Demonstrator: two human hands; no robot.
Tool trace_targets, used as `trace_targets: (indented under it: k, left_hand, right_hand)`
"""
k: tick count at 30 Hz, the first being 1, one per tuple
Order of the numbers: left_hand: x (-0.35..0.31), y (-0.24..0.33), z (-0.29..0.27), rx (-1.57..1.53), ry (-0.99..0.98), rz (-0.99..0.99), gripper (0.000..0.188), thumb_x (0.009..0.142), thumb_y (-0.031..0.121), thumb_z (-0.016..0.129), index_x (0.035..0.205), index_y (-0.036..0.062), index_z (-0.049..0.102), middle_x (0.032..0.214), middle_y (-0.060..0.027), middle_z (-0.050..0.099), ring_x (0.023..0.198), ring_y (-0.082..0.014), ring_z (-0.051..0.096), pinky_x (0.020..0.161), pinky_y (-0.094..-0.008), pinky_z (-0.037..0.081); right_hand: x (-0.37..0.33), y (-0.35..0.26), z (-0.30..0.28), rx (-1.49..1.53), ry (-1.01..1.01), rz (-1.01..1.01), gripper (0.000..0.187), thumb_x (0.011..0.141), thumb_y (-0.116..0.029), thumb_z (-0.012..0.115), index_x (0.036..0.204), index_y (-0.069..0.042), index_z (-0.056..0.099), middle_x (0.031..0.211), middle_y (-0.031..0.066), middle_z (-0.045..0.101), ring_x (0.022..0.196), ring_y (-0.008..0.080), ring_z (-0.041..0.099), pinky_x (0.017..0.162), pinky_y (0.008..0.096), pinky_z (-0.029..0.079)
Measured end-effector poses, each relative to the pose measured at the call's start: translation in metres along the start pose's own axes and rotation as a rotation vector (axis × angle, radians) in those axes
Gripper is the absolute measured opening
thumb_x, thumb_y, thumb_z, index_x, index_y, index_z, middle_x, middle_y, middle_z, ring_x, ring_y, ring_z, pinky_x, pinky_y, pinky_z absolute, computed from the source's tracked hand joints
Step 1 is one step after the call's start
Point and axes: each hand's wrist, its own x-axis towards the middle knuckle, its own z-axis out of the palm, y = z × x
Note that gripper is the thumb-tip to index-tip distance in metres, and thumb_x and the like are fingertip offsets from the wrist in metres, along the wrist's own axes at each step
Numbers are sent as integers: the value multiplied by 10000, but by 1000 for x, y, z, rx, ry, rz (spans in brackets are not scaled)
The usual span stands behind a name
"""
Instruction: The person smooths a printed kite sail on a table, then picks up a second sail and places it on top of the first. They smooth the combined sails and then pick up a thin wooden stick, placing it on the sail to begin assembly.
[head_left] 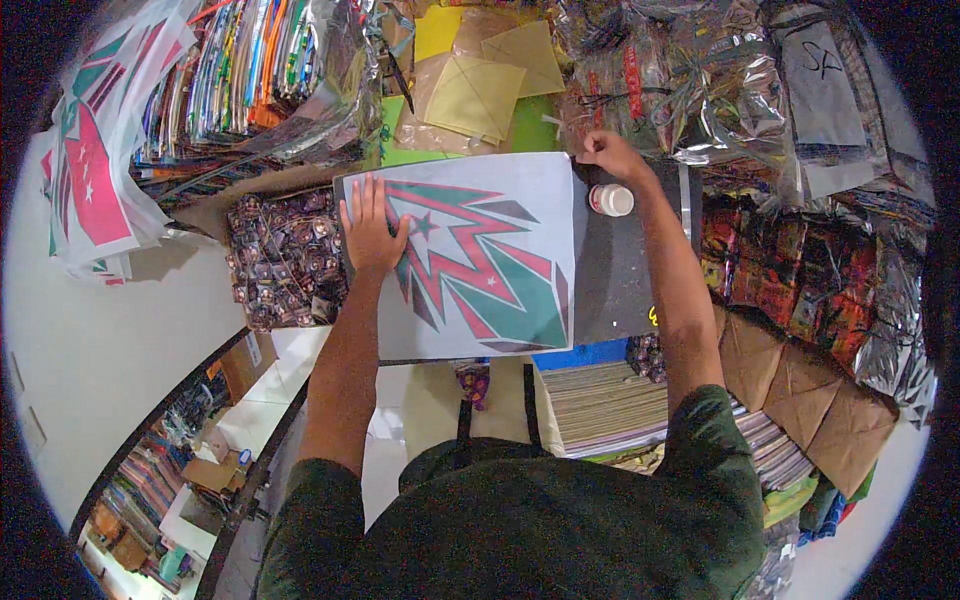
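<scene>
A white sheet (430,315) printed with a jagged red, green and grey star design lies on a dark board (630,275) in front of me. My left hand (373,228) rests flat on the sheet's upper left part, fingers spread. Just beyond its upper right corner is my right hand (612,158), with fingers curled and pinched together. What they hold, if anything, is too small to make out. A small white round container (612,200) with a reddish label is on the board, just below my right hand.
Similar printed sheets (95,180) hang at the left. Behind the board are yellow square sheets (475,100), upright coloured packets (240,75) and plastic-wrapped bundles (690,90). A pile of small dark packets (285,260) adjoins the board's left. Brown paper packages (800,375) and stacked sheets (610,405) lie lower right.
</scene>
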Motion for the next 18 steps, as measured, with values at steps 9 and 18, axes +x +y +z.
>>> trace_targets:
  k: [9, 18]
  left_hand:
    - [1, 1, -2, 6, 3, 6, 847, 918, 483, 608, 1601, 96, 288, 1673, -95, 265, 1560, -300, 182, 1245, -550, 109]
    - [1, 0, -1, -10, 5, 22, 851, 914, 446, 624, 1605, 94, 273, 1678, -102, 250, 1558, -308, 186, 1242, -562, 113]
  right_hand:
    - [2, -8, 16, -204, 81, 13, 247, 770, -234, 840, 936, -73, 754, 932, 135, 753, 885, 308, 724, 825, 422, 560]
    - [6, -19, 27, -376, 84, 65, 253, 800, -237, 810, 983, -67, 772, 983, 162, 759, 921, 338, 729, 852, 457, 570]
